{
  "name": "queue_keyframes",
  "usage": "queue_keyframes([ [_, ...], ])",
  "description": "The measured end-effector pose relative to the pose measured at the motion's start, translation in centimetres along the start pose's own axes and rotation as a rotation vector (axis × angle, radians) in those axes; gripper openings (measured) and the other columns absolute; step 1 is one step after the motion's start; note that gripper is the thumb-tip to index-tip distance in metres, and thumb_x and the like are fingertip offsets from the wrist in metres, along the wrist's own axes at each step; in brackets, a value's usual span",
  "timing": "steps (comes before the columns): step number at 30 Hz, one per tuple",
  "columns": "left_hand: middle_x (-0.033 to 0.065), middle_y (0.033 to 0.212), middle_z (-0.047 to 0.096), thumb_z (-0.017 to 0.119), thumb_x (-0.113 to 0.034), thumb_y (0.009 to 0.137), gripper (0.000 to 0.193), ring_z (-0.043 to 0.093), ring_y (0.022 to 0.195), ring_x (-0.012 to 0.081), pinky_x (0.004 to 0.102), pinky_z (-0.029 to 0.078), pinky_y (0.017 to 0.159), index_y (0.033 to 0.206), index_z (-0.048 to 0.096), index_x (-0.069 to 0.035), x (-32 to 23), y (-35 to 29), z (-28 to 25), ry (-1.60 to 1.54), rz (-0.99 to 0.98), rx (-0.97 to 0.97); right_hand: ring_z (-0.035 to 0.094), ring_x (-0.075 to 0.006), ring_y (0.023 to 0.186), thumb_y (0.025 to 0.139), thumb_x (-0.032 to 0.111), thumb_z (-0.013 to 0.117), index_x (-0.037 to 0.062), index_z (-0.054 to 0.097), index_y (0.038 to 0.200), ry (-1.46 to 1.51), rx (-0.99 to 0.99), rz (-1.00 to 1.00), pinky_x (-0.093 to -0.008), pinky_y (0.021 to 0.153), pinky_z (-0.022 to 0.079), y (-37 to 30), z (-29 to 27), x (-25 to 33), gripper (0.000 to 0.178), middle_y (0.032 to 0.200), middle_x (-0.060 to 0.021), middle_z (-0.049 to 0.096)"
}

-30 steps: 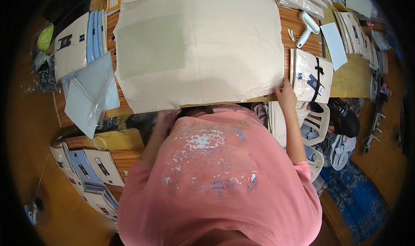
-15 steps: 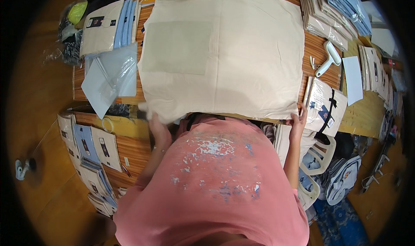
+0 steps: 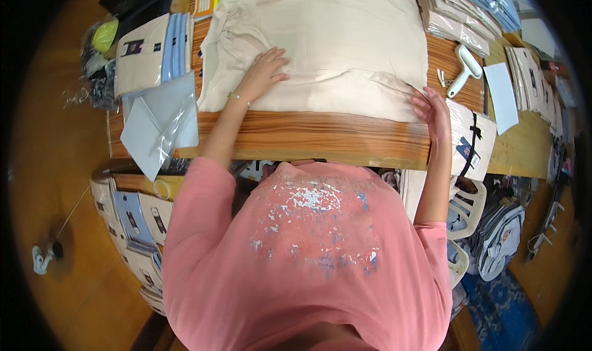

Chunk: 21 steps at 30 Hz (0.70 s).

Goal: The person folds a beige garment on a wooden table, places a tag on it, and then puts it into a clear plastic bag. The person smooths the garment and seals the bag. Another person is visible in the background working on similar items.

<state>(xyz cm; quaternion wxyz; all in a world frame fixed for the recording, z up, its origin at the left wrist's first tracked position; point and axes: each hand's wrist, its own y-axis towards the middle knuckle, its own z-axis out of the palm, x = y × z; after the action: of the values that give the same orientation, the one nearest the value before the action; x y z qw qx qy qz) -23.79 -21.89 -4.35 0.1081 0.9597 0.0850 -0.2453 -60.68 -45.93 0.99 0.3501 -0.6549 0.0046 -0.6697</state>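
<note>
A cream cloth [image 3: 345, 36] lies across the striped wooden table [image 3: 308, 135], its near part folded up over the rest. Creases bunch toward its left end, and a faint greyish rectangle shows at its left middle. My left hand [image 3: 264, 73] rests on the cloth there, palm down with the fingers stretched out. At the cloth's right near corner is my right hand [image 3: 433, 110], fingers apart and the tips at the cloth's edge. Nothing is gripped in either hand as far as I can see.
A white lint roller [image 3: 465, 72] lies to the right, beside a white sheet [image 3: 502, 98] and a packed cream garment [image 3: 459, 135] with a black ribbon. Clear plastic bags [image 3: 157, 126] lie at left. Stacks of folded cream and blue garments [image 3: 143, 55] stand around the table.
The cloth's near edge has gone from the table's front edge to farther back, folded over. My left hand moved forward onto the cloth; my right hand also moved forward along its right side.
</note>
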Motion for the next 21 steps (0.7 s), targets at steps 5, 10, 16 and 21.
queue_keyframes([
  [5, 0.0113, 0.096, 0.059, 0.065, -0.012, 0.077, 0.028, 0.055, 0.097, 0.028, 0.0335, 0.042, 0.087, 0.102, 0.058, -0.001, 0.5, 3.0, -0.8, -0.08, -0.182, 0.19, 0.063, -0.0224, 0.096, 0.093, 0.019, 0.045, 0.0017, 0.05, 0.112, 0.059, -0.018, -0.003, -0.0308, 0.073, 0.055, 3.1, -1.0, -0.1, 0.026, 0.113, -0.0181, 0.06],
  [10, 0.0109, 0.087, 0.06, 0.064, -0.012, 0.078, 0.024, 0.057, 0.091, 0.0287, 0.0354, 0.041, 0.088, 0.098, 0.059, 0.0, 1.2, 3.2, -0.3, -0.071, -0.195, 0.133, 0.06, -0.0196, 0.103, 0.093, 0.02, 0.047, 0.001, 0.048, 0.117, 0.029, -0.082, 0.014, -0.0315, 0.083, 0.05, 4.9, -0.6, -0.7, 0.031, 0.113, -0.0163, 0.06],
  [16, 0.0102, 0.103, 0.061, 0.058, -0.009, 0.083, 0.017, 0.054, 0.106, 0.028, 0.0426, 0.035, 0.099, 0.098, 0.059, -0.002, 2.5, 2.0, 2.4, -0.047, -0.022, -0.085, 0.047, -0.0238, 0.12, 0.088, 0.024, 0.053, -0.0018, 0.037, 0.132, -0.638, -0.38, -0.442, -0.0357, 0.099, 0.037, 6.2, 0.0, -5.6, 0.053, 0.131, -0.0189, 0.047],
  [21, 0.0077, 0.118, 0.056, 0.051, -0.009, 0.087, 0.015, 0.047, 0.117, 0.0248, 0.0444, 0.033, 0.101, 0.1, 0.058, -0.005, 2.4, 1.5, 2.8, 0.103, 0.079, -0.136, 0.014, -0.0261, 0.139, 0.09, 0.048, 0.044, 0.012, 0.025, 0.143, -1.525, -0.266, -0.497, -0.0549, 0.109, 0.008, 4.5, 3.6, -8.8, 0.067, 0.149, -0.0113, 0.021],
])
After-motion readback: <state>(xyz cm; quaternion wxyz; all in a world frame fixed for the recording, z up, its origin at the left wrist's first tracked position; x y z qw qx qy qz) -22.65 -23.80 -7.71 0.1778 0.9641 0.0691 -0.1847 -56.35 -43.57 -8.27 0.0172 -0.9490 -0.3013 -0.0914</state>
